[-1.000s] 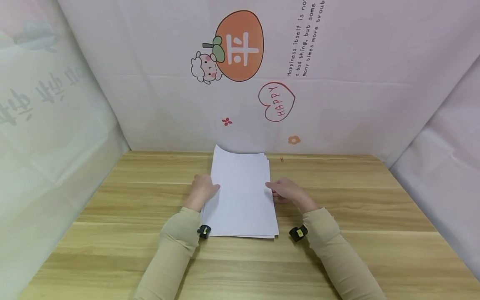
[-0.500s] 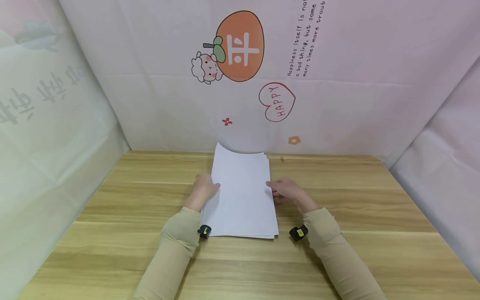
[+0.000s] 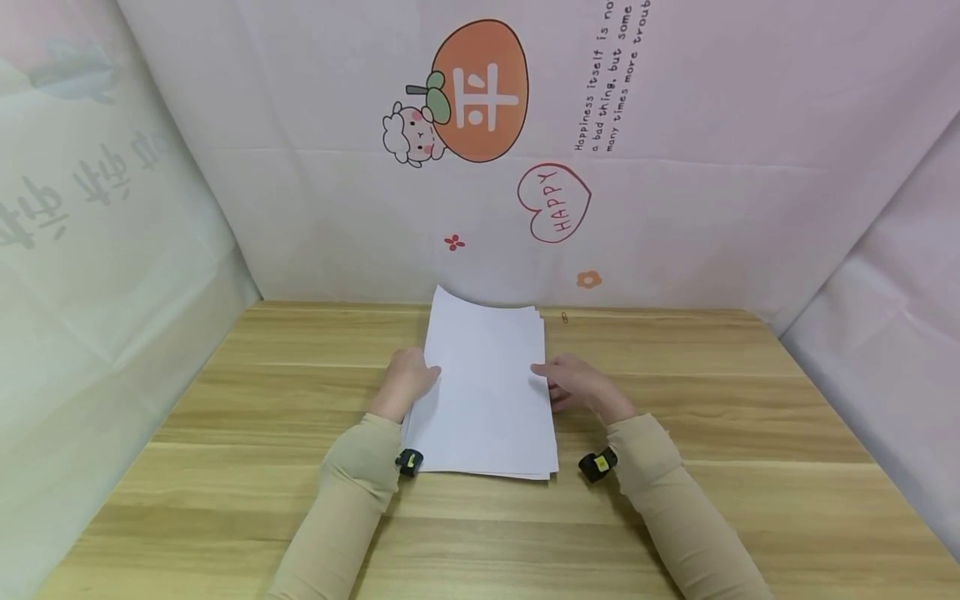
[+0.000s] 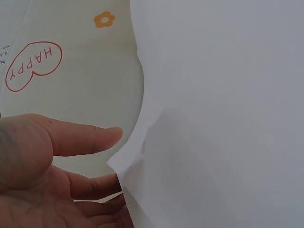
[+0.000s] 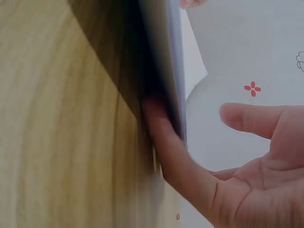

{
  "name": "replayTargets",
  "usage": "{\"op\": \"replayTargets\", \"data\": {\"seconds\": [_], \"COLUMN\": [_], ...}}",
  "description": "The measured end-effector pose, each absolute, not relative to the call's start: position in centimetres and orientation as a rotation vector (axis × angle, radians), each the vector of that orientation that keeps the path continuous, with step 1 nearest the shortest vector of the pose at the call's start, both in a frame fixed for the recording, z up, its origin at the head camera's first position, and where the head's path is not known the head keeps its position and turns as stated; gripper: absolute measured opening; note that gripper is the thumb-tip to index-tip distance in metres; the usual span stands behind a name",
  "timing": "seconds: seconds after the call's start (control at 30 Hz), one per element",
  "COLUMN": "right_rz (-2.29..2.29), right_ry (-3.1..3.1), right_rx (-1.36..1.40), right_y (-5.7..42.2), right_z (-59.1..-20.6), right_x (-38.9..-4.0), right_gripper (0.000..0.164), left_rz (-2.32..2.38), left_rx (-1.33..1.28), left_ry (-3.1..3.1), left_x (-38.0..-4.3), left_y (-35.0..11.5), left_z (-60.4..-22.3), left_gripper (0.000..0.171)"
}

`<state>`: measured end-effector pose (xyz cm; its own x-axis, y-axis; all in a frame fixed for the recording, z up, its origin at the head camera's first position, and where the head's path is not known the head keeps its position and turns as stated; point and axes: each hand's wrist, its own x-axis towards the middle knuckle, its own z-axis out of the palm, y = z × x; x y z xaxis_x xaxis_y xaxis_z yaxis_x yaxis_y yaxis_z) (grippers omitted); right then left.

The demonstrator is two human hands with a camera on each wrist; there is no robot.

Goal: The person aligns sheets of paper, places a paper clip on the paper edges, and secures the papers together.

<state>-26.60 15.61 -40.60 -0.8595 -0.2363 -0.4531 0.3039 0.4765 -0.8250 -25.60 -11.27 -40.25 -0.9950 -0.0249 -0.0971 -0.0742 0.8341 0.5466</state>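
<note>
A stack of white paper sheets lies between my two hands, its edges slightly uneven and its far left corner curling up. My left hand is at the left edge; the left wrist view shows its fingers reaching behind the paper, with the thumb raised apart from it. On the opposite edge is my right hand. Seen from the right wrist, a long finger extends along the underside of the stack, while the thumb stands off from the sheets. The stack's near-right side is tilted off the wood there.
A small paper clip lies near the back edge of the wooden table, right of the paper. Printed white cloth rises behind the table and along both sides. Each wrist carries a small black camera.
The upper sheets have shifted slightly to the right, and the far left corner curls a little higher. Both hands stay nearly where they were at the side edges.
</note>
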Motion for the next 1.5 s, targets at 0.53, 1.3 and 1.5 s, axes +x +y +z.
{"op": "replayTargets", "data": {"seconds": [0.53,1.3,1.5], "right_rz": [-1.425,-1.520,-1.512], "right_ry": [2.180,2.181,2.217], "right_rx": [-0.017,0.022,0.006], "right_y": [15.6,15.6,15.3], "right_z": [-41.2,-41.4,-41.2], "right_x": [-26.9,-26.9,-27.0], "right_gripper": [0.055,0.044,0.049], "left_rz": [1.087,1.271,1.314], "left_rx": [-0.053,-0.087,-0.090], "left_ry": [2.844,2.728,2.686], "left_x": [-25.4,-25.8,-25.8], "left_y": [-11.5,-12.1,-12.3], "left_z": [-40.0,-40.0,-39.7], "left_gripper": [0.037,0.045,0.050]}}
